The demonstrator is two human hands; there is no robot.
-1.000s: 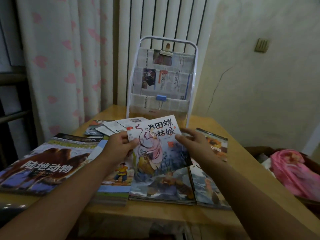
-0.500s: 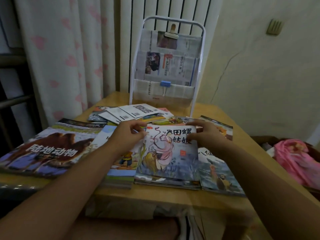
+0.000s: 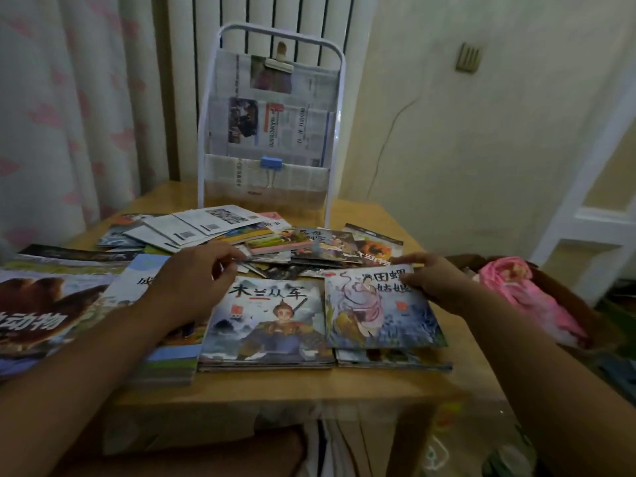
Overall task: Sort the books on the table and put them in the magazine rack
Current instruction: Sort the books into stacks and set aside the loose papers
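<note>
Head view, near to far: 2 forearms reach over the table [image 3: 361, 380] edge. R hand [image 3: 432, 280] pinches the top right corner of the snail-girl book [image 3: 380, 308], thumb on the cover, fingers underneath I think; book lies on the right stack [image 3: 392, 356], long axis running away from the person, slightly skewed. L hand [image 3: 192, 287] sits w/ fingers curled, tips touching the edge of a thin book in the loose pile [image 3: 292, 249]; can't tell if it actually grips. Between them lies the Mulan book [image 3: 268, 318] atop the middle stack, nearer the L hand. Big animal book [image 3: 38, 311] far left. Magazine rack [image 3: 270, 132] stands at the back, straight ahead of both hands, pockets lined w/ newspaper, no books in yet. Vs 0.5 s ago: snail-girl book has shifted from the middle stack to the right one, uncovering Mulan
</note>
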